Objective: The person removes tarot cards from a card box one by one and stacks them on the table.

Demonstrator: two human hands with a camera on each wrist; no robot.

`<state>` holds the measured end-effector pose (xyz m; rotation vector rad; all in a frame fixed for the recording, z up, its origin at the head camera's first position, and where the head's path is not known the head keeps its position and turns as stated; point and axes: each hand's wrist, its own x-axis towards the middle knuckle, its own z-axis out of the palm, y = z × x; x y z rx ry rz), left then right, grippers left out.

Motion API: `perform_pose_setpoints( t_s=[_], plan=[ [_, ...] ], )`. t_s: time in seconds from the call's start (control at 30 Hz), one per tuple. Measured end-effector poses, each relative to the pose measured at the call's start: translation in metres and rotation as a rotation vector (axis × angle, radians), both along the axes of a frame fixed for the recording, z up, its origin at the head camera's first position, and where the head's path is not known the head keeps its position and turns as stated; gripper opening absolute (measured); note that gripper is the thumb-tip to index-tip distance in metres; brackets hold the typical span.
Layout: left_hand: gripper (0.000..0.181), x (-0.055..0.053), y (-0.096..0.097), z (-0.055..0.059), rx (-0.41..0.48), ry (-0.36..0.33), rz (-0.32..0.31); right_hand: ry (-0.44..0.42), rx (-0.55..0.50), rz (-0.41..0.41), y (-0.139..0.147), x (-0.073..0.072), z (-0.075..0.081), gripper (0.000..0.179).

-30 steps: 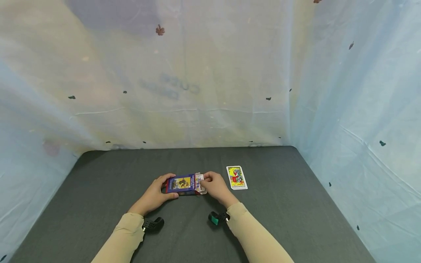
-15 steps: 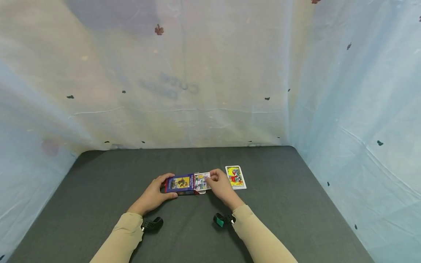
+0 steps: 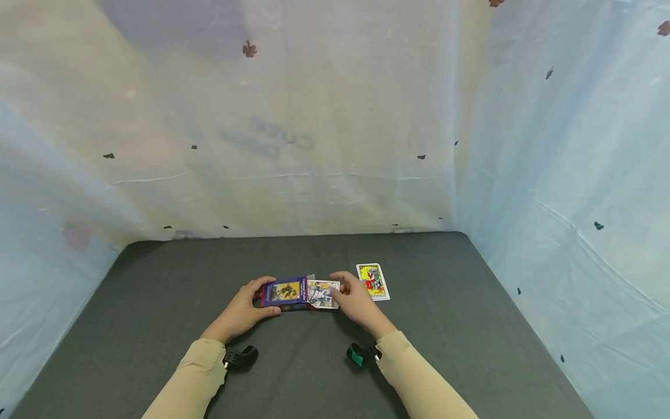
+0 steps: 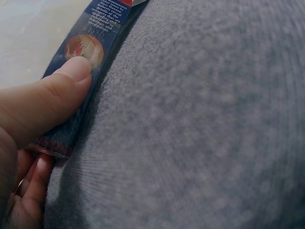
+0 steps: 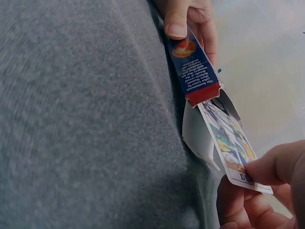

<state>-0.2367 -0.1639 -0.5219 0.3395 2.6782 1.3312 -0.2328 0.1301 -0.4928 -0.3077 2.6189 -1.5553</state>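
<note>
A blue tarot card box (image 3: pixel 285 293) with a yellow picture lies flat on the grey cloth, its opening facing right. My left hand (image 3: pixel 242 309) grips its left end, the thumb (image 4: pixel 76 69) pressing the printed side. From the opening a tarot card (image 3: pixel 323 294) with a white border sticks out about half its length. My right hand (image 3: pixel 358 298) pinches the card's outer end between thumb and fingers, as the right wrist view shows. Below the card there, a white flap (image 5: pixel 199 133) of the box hangs open. The card's inner end is hidden in the box.
A second tarot card (image 3: pixel 373 281), yellow and face up, lies just beyond my right hand. Grey cloth (image 3: pixel 460 337) covers the table. Pale plastic sheeting (image 3: pixel 324 116) hangs behind it and along both sides.
My right hand has moved to the right, drawing the card farther out of the box. The left hand keeps its hold and the box stays nearly in place.
</note>
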Motion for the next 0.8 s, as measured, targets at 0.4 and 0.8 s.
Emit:
perform_pose_setpoints(
  t_s=[0.4, 0.8],
  plan=[
    [0.079, -0.0022, -0.0008, -0.0025, 0.005, 0.001, -0.005, 0.023, 0.104, 0.064, 0.0033, 0.0039, 0.0021, 0.030],
    [0.078, -0.0029, -0.0013, -0.0035, 0.000, -0.009, -0.004, 0.027, 0.131, 0.041, 0.0049, 0.0042, -0.0005, 0.023]
  ],
)
